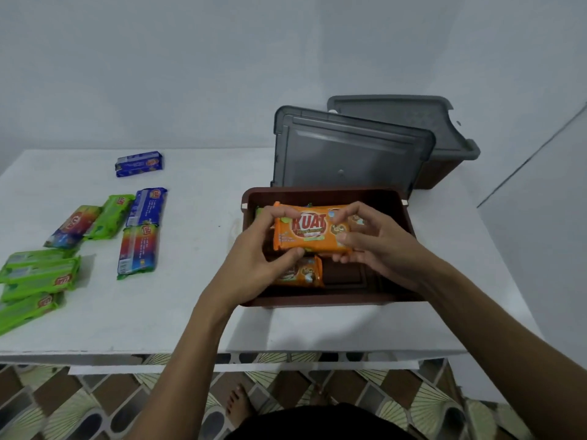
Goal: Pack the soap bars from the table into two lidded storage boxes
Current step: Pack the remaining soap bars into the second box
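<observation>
Both hands hold one orange soap bar flat above the open brown storage box. My left hand grips its left end, my right hand its right end. Another orange soap bar lies inside the box under it, and a green wrapper edge shows at the box's far left. Loose bars lie on the table's left: a blue bar at the back, a second blue bar, rainbow bars and several green bars.
A grey lid leans upright behind the brown box. The second box stands behind it at the back right with its grey lid on top. The white table ends near me; patterned floor tiles lie below.
</observation>
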The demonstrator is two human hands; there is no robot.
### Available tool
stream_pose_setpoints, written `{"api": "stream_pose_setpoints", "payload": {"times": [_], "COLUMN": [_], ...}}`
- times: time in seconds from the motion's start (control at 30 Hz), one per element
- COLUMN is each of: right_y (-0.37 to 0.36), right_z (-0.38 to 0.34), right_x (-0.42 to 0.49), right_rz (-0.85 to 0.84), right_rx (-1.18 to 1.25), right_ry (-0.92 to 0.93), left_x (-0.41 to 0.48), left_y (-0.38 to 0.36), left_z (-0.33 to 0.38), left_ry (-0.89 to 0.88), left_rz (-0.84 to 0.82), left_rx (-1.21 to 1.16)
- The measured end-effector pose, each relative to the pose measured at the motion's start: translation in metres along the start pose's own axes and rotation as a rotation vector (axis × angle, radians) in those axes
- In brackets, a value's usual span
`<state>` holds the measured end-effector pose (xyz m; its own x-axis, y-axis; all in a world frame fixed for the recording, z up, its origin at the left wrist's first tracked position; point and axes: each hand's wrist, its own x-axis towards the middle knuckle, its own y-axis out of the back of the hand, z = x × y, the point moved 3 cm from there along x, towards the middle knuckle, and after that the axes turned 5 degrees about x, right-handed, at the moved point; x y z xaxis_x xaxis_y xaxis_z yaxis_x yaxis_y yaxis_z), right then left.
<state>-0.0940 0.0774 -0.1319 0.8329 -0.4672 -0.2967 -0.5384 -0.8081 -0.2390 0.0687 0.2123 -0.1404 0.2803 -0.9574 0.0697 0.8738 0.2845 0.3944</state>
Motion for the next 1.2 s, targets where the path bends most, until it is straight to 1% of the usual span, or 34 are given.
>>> {"api": "stream_pose_setpoints", "payload": {"times": [0.07,0.13,0.27,0.33,0.4,0.47,0.57,0.7,0.83,0.9,0.93,1.03,1.1,1.2], "right_y": [0.016,0.031,0.049,0.047,0.043,0.041,0.041,0.036,0.026,0.011,-0.001,-0.05,-0.092,-0.152], "right_z": [-0.002,-0.006,0.008,0.022,0.037,0.046,0.051,0.051,0.046,0.036,0.028,0.004,-0.006,-0.002], "right_x": [-0.009,-0.018,-0.015,-0.004,0.01,0.019,0.026,0.028,0.03,0.034,0.035,0.045,0.058,0.085], "right_rz": [0.036,0.079,0.164,0.163,0.122,0.096,0.084,0.042,0.094,0.137,0.157,0.195,0.169,0.116], "right_rx": [-0.117,-0.273,-0.534,-0.616,-0.673,-0.833,-1.049,-1.361,-1.544,-1.572,-1.547,-1.424,-1.355,-1.333], "right_ry": [-0.019,-0.048,-0.203,-0.259,-0.28,-0.284,-0.267,-0.195,-0.159,-0.102,-0.038,0.241,0.397,0.533], "left_x": [0.002,0.004,0.005,0.004,0.003,0.001,-0.001,0.001,-0.001,-0.007,-0.01,-0.025,-0.039,-0.066], "left_y": [-0.002,0.001,0.015,0.018,0.017,0.015,0.016,0.015,0.016,0.02,0.024,0.042,0.063,0.106], "left_z": [-0.004,-0.011,-0.03,-0.038,-0.042,-0.045,-0.048,-0.053,-0.053,-0.052,-0.053,-0.061,-0.076,-0.111], "left_ry": [-0.022,-0.057,-0.016,0.013,0.017,0.008,-0.009,-0.023,-0.018,-0.023,-0.024,-0.034,0.002,0.095], "left_rz": [-0.055,-0.016,0.174,0.233,0.25,0.258,0.26,0.238,0.227,0.223,0.226,0.275,0.314,0.357], "left_rx": [0.283,0.508,0.679,0.71,0.692,0.662,0.642,0.654,0.607,0.549,0.515,0.473,0.477,0.53]}}
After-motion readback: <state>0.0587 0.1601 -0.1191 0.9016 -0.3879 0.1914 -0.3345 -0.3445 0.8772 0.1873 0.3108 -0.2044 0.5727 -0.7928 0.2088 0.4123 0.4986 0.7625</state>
